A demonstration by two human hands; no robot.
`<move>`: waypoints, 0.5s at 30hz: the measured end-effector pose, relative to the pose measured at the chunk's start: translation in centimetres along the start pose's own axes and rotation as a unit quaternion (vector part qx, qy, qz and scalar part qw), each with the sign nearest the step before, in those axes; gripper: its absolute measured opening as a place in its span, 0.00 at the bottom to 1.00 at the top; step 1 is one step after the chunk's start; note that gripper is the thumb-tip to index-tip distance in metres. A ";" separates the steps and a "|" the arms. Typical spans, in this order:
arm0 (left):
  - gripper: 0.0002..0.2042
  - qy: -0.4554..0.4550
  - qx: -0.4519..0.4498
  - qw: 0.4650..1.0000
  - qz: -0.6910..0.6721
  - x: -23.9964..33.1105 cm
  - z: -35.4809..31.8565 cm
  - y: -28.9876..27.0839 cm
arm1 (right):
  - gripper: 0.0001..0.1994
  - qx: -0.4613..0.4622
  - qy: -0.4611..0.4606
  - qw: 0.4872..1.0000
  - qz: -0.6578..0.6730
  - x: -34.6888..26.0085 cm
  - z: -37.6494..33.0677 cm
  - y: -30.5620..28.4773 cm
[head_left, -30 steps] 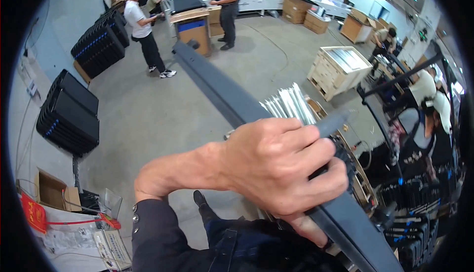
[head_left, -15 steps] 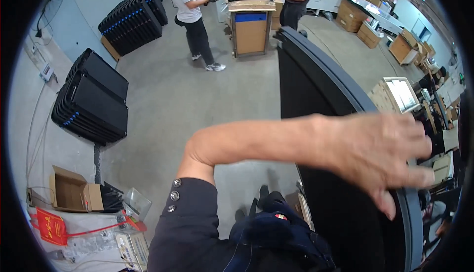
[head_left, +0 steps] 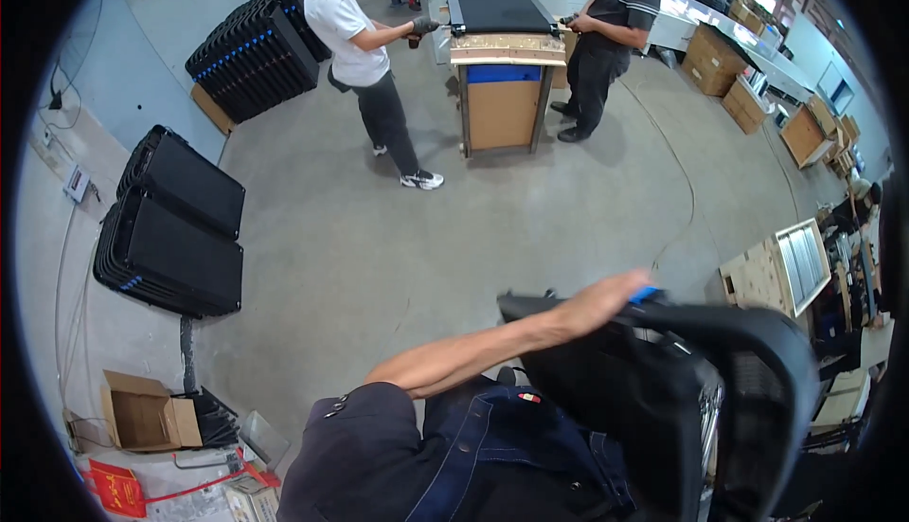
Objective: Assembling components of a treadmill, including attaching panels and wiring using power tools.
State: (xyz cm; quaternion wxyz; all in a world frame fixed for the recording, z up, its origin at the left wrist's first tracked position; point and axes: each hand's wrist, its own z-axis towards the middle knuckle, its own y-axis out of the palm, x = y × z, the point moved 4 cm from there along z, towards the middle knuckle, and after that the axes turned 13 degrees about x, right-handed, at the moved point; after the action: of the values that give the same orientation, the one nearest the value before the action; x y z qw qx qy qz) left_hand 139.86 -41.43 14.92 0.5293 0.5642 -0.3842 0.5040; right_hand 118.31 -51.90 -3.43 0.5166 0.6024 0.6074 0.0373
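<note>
Black panel, big and dark with a curved top edge, is sitting at the lower right of the head view, right in front of the person's body and tilted over their lap. The left hand is reaching across from the left and resting on the panel's top edge, fingers pressed together and laid flat rather than wrapping round it, with something small and blue peeking out at the fingertips, can't tell what it is. The right hand isn't showing anywhere, so no idea what it's doing or if it's holding the other side. Behind all this, two other people are standing at a wooden workbench with another dark panel lying on top. Stacks of black panels are leaning along the left wall, and an open cardboard box is sitting on the floor at the lower left. My worry: the panel looks heavy and that flat hand isn't really gripping it, so it could be sliding off or tipping toward the floor if the unseen side isn't being supported.
</note>
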 end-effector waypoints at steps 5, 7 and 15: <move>0.26 -0.235 0.176 0.936 -0.196 -12.5 5.8 -18.0 | 0.20 -0.010 0.002 1.000 -0.023 -3.8 16.7 4.4; 0.26 -0.189 0.209 0.942 -0.185 -14.2 8.6 -23.3 | 0.20 0.003 -0.015 0.999 -0.030 -5.6 22.9 5.6; 0.13 -0.140 0.361 0.895 -0.219 -26.7 19.9 -49.9 | 0.20 0.041 -0.041 0.994 -0.092 -14.7 45.6 18.0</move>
State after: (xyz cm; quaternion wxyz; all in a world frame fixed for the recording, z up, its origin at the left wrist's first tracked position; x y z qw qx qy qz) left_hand 186.02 -56.46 -20.26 0.3268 0.8512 -0.1120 0.3951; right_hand 157.68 -84.64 -4.03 0.5172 0.5658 0.6394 -0.0594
